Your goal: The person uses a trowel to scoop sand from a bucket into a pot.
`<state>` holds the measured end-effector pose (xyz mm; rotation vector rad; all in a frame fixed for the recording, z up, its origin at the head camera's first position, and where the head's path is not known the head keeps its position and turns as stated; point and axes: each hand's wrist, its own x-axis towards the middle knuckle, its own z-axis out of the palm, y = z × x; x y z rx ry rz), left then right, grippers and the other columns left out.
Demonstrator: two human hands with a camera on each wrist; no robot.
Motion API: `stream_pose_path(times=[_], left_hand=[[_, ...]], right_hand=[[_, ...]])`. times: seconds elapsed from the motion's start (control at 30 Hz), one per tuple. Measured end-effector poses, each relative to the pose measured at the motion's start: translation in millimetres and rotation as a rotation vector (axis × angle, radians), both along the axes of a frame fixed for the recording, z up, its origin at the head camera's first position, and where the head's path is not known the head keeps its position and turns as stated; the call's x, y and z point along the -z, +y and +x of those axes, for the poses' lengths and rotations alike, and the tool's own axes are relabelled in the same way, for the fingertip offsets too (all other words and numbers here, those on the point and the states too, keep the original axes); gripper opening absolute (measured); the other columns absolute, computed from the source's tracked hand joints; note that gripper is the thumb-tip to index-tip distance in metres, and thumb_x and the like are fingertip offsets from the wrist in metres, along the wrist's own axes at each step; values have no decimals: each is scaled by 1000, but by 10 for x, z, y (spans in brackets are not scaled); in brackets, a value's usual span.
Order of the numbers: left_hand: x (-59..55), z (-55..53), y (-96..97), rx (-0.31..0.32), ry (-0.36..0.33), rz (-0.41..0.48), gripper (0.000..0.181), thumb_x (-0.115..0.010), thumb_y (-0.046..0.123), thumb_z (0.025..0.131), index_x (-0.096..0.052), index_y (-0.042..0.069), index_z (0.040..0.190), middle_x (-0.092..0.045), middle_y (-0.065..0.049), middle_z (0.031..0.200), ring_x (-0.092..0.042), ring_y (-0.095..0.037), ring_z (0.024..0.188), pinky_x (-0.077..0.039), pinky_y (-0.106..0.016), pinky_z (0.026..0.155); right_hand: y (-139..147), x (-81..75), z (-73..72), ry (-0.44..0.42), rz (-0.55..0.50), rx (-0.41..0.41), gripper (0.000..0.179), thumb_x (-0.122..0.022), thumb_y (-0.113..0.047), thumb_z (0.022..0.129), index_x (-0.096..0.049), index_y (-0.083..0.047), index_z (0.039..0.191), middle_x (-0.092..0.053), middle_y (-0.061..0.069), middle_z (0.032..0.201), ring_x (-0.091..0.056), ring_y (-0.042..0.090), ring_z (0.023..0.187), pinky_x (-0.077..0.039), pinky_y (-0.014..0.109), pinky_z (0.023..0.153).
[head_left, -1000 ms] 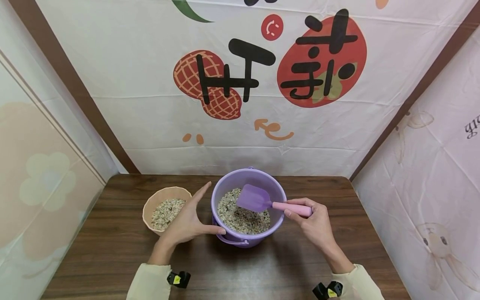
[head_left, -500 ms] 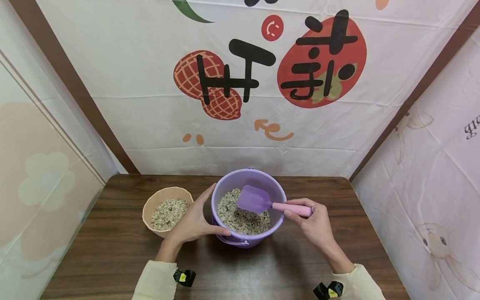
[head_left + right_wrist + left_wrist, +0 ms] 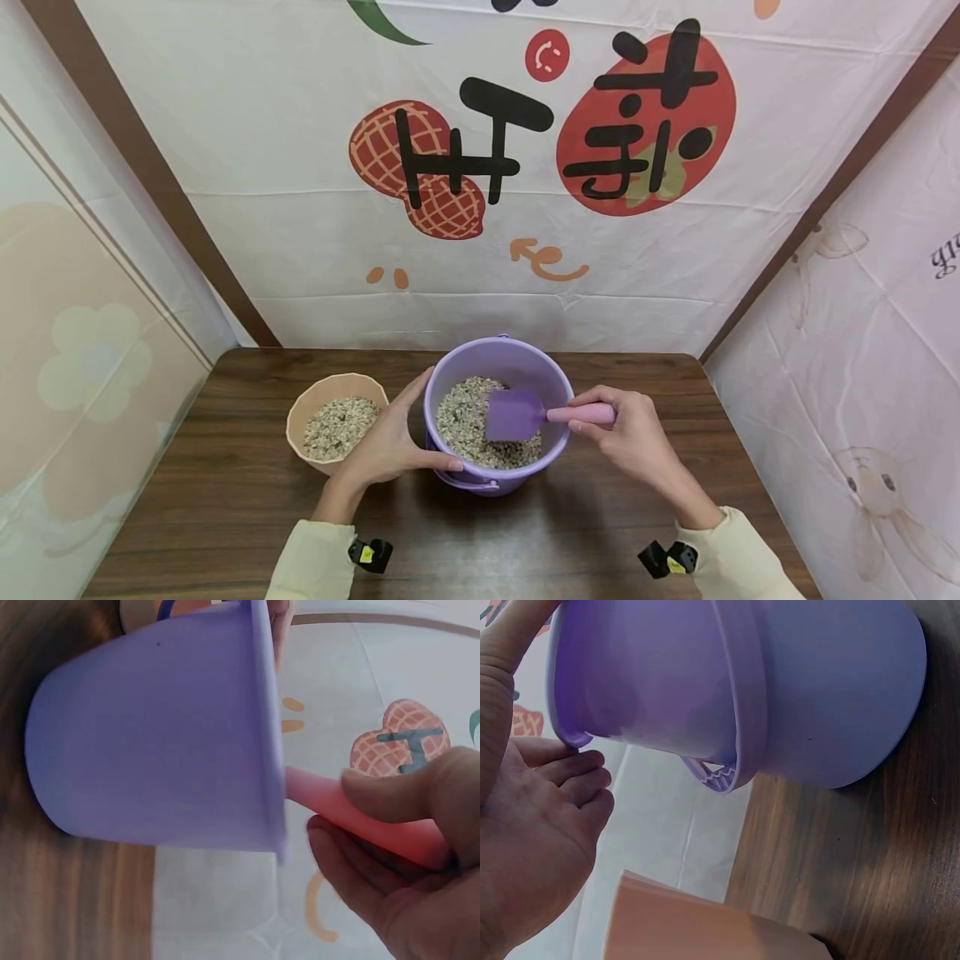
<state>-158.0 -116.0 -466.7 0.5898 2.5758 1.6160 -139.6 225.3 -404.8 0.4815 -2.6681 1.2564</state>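
A purple bucket (image 3: 517, 354) stands on the table, partly filled with small mixed grains (image 3: 461, 417) like coarse sand or gravel. My left hand (image 3: 390, 442) rests against its left side, thumb and forefinger spread straight along the rim. The other fingers lie loosely below the rim in the left wrist view. My right hand (image 3: 637, 433) grips the pink handle (image 3: 337, 802) of a toy shovel between thumb and fingers. The shovel's purple blade (image 3: 514, 415) is inside the bucket, its near edge down at the grains. In the right wrist view the bucket wall hides the blade.
A peach-coloured faceted bowl (image 3: 296, 421) holding similar grains stands left of the bucket, partly behind my left hand. The bucket's handle (image 3: 468, 483) hangs down at its near side. A printed cloth (image 3: 480, 317) rises behind the dark wooden table (image 3: 225, 500).
My left hand has moved right onto the bucket's rim. The shovel blade has swung toward me and tipped down into the grains as my right hand turned.
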Motion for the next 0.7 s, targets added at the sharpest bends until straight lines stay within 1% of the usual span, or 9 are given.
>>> stream_pose_path(times=[0.1, 0.23, 0.33, 0.47, 0.53, 0.6, 0.7], left_hand=[[-7, 2, 0, 0, -3, -1, 134, -100, 49, 55, -26, 17, 162, -29, -6, 164, -27, -26, 148, -23, -57, 119], [-13, 4, 3, 0, -5, -1, 134, -100, 49, 54, -27, 16, 162, -30, -6, 163, -28, -27, 148, -24, -57, 119], [-14, 5, 5, -4, -5, -7, 134, -100, 49, 54, -27, 16, 162, -31, -6, 163, -29, -26, 148, -24, -56, 119], [-12, 3, 5, -8, -7, -12, 134, -100, 49, 54, -27, 16, 162, -31, -6, 163, -29, -26, 148, -24, -55, 119], [-11, 1, 5, -9, -8, -12, 134, -100, 49, 54, -27, 16, 162, -31, -6, 163, -29, -26, 148, -24, -55, 119], [-9, 0, 4, -10, -10, -15, 134, -100, 49, 54, -27, 17, 162, -31, -6, 163, -29, -26, 148, -24, -55, 120], [-8, 1, 3, -13, -12, -19, 135, -100, 50, 53, -27, 17, 162, -31, -6, 163, -29, -26, 148, -24, -55, 120]], right_hand=[[-25, -56, -21, 6, 64, -66, 26, -86, 0, 78, -80, -18, 98, -77, -12, 89, -70, 8, 83, -56, 29, 62], [-72, -121, -49, -53, 104, -151, 26, -82, 2, 81, -80, -16, 99, -77, -14, 89, -70, 8, 82, -48, 22, 55], [-114, -156, -67, -98, 136, -199, 24, -79, 5, 83, -79, -14, 98, -77, -12, 89, -71, 8, 82, -45, 21, 53], [-175, -188, -78, -116, 186, -245, 19, -80, 3, 83, -79, -11, 96, -77, -10, 86, -73, 6, 85, -47, 22, 58], [-205, -200, -81, -128, 196, -265, 17, -81, 2, 83, -78, -9, 95, -77, -9, 86, -73, 5, 86, -49, 22, 58], [-228, -210, -88, -141, 194, -276, 16, -81, 2, 83, -78, -8, 94, -77, -9, 86, -73, 4, 85, -50, 23, 55], [-253, -210, -114, -158, 191, -286, 16, -82, 0, 82, -79, -10, 94, -77, -10, 85, -72, 3, 84, -53, 23, 57]])
